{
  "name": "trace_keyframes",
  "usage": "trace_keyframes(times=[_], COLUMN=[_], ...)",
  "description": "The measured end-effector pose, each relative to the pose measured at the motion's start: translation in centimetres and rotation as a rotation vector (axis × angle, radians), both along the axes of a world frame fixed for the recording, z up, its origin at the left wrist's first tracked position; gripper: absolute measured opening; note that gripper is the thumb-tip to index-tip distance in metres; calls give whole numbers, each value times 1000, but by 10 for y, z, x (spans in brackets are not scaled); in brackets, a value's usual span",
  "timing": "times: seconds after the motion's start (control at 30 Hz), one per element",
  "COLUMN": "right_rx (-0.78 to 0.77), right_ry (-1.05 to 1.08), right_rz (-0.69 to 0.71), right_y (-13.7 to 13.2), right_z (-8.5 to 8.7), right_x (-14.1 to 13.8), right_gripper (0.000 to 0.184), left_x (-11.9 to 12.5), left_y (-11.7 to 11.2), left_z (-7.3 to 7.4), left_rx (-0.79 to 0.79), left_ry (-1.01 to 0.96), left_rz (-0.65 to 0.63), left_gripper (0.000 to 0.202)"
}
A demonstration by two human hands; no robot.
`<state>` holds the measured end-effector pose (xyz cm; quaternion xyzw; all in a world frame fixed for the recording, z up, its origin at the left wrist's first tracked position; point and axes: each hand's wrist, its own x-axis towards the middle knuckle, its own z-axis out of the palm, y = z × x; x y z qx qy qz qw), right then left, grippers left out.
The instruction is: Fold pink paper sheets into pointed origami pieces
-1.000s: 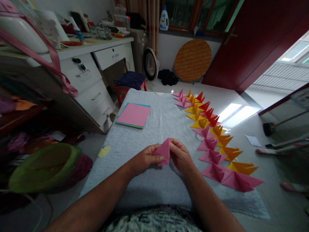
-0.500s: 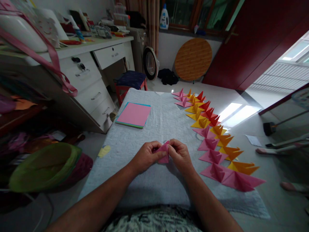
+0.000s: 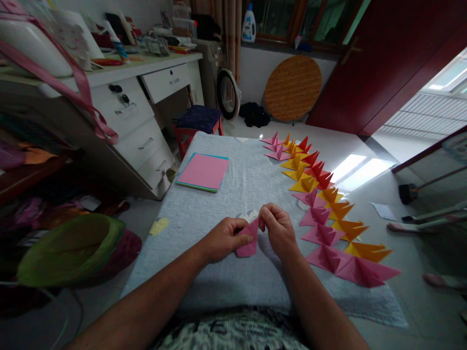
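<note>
My left hand [image 3: 223, 238] and my right hand [image 3: 279, 230] both pinch a small folded pink paper piece [image 3: 248, 242] just above the grey cloth-covered table [image 3: 219, 204]. The left thumb lies across the paper's lower part. The right fingers are closed on its upper tip. A flat stack of coloured paper sheets [image 3: 203, 171] with a pink one on top lies further back on the left. Along the right edge runs a row of several folded pink, yellow, orange and red paper shapes [image 3: 321, 214].
A white desk with drawers [image 3: 138, 112] stands to the left, cluttered on top. A green and red basket [image 3: 69, 248] sits on the floor at the left. A stool [image 3: 199, 121], a fan and a round wooden board [image 3: 293, 88] stand behind the table.
The folded pink piece has been turned and lowered a little between my hands. The right fingers moved up to pinch its tip.
</note>
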<state>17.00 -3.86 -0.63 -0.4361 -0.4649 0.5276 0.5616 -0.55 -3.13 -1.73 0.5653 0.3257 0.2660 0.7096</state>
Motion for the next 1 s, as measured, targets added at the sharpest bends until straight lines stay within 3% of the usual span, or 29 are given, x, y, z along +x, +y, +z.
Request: trace_keyframes(times=[0.3, 0.87, 1.0], right_rx=[-177, -189, -186], right_ry=[191, 215, 209], right_rz=[294, 321, 308], right_y=[-3, -5, -5], right_z=[-4, -3, -3], right_x=[1, -1, -1], right_gripper=[31, 38, 37], left_x=[-1, -1, -3], left_y=[0, -3, -3], left_z=[0, 6, 5], left_rx=[-74, -95, -4], left_ry=[-167, -149, -89], left_rz=[61, 56, 59], left_gripper=[38, 42, 37])
